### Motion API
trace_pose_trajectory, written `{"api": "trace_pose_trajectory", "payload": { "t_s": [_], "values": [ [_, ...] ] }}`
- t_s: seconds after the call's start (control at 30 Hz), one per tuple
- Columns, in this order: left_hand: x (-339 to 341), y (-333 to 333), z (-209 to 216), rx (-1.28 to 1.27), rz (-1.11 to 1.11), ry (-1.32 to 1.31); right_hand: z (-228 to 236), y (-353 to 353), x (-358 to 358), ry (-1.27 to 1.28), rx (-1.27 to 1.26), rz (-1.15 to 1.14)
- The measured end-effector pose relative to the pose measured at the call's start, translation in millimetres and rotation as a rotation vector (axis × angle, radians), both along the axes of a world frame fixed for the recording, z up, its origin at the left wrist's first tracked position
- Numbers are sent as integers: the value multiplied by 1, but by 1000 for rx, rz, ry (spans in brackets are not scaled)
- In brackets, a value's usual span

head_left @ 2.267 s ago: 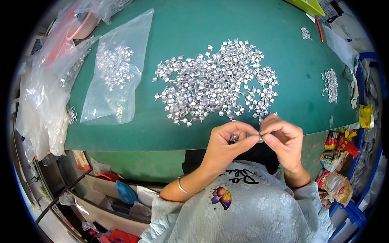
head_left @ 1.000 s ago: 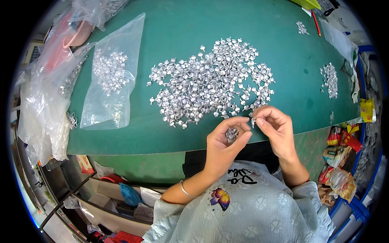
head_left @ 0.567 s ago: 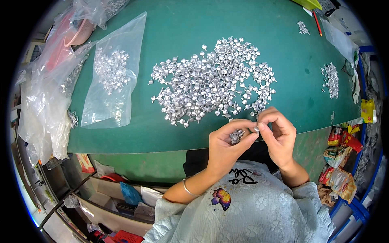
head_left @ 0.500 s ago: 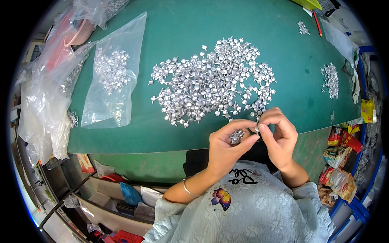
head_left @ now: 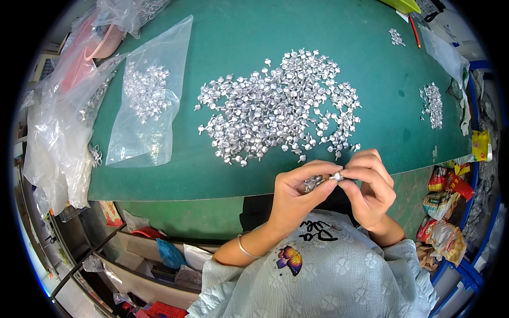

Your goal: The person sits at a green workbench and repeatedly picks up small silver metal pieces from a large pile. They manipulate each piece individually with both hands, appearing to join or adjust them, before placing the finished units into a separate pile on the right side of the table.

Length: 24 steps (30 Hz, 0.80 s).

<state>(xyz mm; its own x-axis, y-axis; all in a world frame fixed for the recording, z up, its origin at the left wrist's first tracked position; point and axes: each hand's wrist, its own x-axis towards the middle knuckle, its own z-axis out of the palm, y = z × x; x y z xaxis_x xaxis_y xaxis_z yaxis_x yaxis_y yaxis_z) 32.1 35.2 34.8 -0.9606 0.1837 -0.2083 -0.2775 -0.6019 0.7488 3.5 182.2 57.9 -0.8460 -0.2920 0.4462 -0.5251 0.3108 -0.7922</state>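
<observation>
My left hand (head_left: 293, 195) is closed around several small silver metal parts (head_left: 313, 183) that show between its thumb and fingers. At its fingertips sits one silver metal part (head_left: 336, 176) with a rounded head. The thumb and forefinger of my right hand (head_left: 373, 190) pinch this same part, so the two hands meet over the table's near edge. Just beyond them spreads a large pile of such parts (head_left: 265, 114), each with a round head and a short stem, on the green table (head_left: 360, 37).
A clear plastic bag (head_left: 180, 58) with more parts lies left of the pile. Further left are crumpled plastic bags (head_left: 50, 153) and a pink basket (head_left: 108, 42). Smaller heaps of parts (head_left: 433, 106) lie at the right, near a red pen (head_left: 414, 32). Below the table stands an open drawer (head_left: 132, 259).
My right hand has shifted slightly right and turned. The pinched part, upright before, now lies more sideways between both hands' fingertips. The pile looks the same.
</observation>
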Motion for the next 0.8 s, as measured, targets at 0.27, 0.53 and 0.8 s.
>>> {"api": "trace_pose_trajectory", "payload": {
  "t_s": [0.27, 0.53, 0.8],
  "values": [
    [2, 0, -1, 138, -42, -53, 6, -1, 3, -56, -37, -2],
    [-2, 3, 1, 23, -57, -169, -3, 14, -5, -157, -60, -105],
    [-6, 7, -2, 14, -236, -312, -47, 161, -81, -8, 406, -854]
  ]
}}
